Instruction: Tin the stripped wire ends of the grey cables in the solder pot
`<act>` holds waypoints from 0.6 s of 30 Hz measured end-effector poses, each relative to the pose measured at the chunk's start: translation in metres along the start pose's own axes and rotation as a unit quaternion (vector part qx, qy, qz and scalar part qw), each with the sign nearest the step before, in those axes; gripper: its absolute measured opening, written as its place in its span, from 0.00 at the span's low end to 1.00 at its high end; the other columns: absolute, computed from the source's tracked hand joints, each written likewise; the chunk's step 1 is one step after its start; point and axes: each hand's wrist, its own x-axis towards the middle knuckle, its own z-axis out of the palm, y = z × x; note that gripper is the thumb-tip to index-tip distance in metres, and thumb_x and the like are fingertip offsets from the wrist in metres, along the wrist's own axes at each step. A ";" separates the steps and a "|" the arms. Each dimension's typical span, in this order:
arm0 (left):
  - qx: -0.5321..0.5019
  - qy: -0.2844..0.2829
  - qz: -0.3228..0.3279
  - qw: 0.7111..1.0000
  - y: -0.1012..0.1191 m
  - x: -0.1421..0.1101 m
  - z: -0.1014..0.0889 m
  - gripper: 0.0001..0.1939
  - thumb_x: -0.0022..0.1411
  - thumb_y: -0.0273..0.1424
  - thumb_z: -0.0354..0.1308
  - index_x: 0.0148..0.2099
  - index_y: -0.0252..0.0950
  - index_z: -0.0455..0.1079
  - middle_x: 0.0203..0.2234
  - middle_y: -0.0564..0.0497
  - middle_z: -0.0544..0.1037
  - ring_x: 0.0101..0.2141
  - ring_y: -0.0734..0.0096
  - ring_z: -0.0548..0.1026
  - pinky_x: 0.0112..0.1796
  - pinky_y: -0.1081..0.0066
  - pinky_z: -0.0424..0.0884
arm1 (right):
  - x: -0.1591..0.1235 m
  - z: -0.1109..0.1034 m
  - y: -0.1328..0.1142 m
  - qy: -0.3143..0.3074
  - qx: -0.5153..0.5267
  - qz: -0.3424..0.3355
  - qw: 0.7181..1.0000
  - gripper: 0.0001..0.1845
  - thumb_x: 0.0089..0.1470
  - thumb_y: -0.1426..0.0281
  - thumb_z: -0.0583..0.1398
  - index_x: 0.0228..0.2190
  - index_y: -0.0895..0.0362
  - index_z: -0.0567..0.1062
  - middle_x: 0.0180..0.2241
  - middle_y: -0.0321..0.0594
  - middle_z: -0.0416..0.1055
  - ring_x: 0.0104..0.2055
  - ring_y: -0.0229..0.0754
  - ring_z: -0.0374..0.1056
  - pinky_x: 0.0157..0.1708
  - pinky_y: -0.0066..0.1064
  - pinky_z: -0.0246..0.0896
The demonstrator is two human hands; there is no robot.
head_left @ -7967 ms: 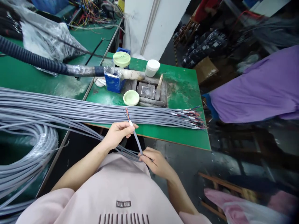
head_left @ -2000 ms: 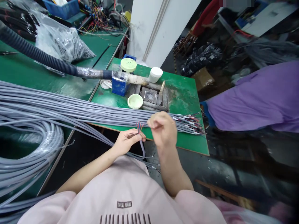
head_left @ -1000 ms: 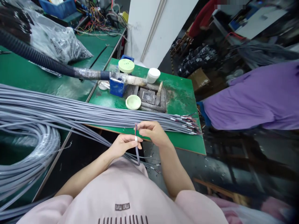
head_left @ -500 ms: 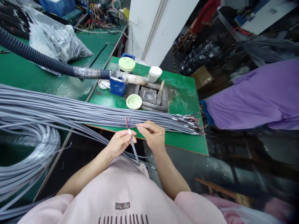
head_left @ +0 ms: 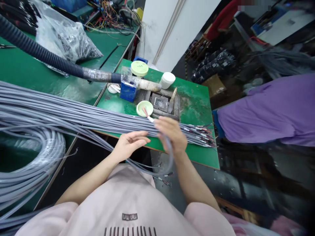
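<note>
One green table (head_left: 195, 105), its near edge toward us, its far edge below a white pillar (head_left: 169, 32). One bundle of grey cables (head_left: 108, 116), laid along the near edge, stripped ends by the near right corner. One ribbed hose (head_left: 64, 67), reaching over the left edge, mouth toward the metal well. One square metal well (head_left: 161, 103), near the middle of the table. One right hand (head_left: 172, 134), blurred, over the bundle in our view; we find its fingers curled about a single cable. One left hand (head_left: 131, 142), at the near edge, half open, thumb apart from fingers; we see nothing in its grasp. One held cable (head_left: 171, 160), grey, bowing from the right hand down past the near edge. One pale green dish (head_left: 149, 106), between bundle and well. One white sleeve (head_left: 150, 119), on the held cable's stripped end. One tuft of coloured wires (head_left: 145, 112), smallest item. Relation noted: the dish lies just beyond the right hand, toward the far left corner, and the stripped end's long axis slants that way. We judge the right hand the nearer. The wires overlap the dish; whether they touch it, we cannot tell.
</note>
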 end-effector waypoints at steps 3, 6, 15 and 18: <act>0.323 0.049 0.150 0.933 0.007 0.001 -0.016 0.16 0.59 0.36 0.61 0.49 0.35 0.74 0.44 0.43 0.80 0.48 0.59 0.75 0.56 0.55 0.65 | 0.022 -0.008 0.021 0.095 -0.009 0.106 0.990 0.11 0.61 0.70 0.56 0.43 0.52 0.76 0.40 0.40 0.78 0.46 0.46 0.72 0.47 0.42 0.68; 0.513 0.086 0.200 0.830 0.004 0.006 -0.035 0.17 0.63 0.35 0.57 0.52 0.35 0.71 0.50 0.43 0.76 0.56 0.55 0.69 0.61 0.48 0.55 | 0.040 -0.007 0.039 0.109 -0.010 0.159 0.981 0.10 0.61 0.65 0.56 0.37 0.53 0.77 0.34 0.39 0.78 0.41 0.44 0.73 0.44 0.39 0.69; 0.599 0.066 0.186 0.776 -0.002 0.010 -0.048 0.17 0.64 0.34 0.54 0.52 0.32 0.71 0.52 0.41 0.75 0.58 0.54 0.67 0.60 0.48 0.56 | 0.055 0.021 0.067 0.030 -0.015 0.192 0.981 0.12 0.60 0.61 0.56 0.35 0.53 0.77 0.33 0.38 0.78 0.39 0.43 0.73 0.42 0.36 0.67; 0.600 0.062 0.188 0.775 -0.001 0.011 -0.048 0.16 0.65 0.34 0.54 0.52 0.32 0.71 0.53 0.41 0.74 0.58 0.54 0.67 0.60 0.48 0.56 | 0.055 0.028 0.072 0.014 -0.027 0.180 0.983 0.11 0.60 0.62 0.56 0.34 0.52 0.77 0.34 0.38 0.78 0.39 0.44 0.72 0.42 0.37 0.66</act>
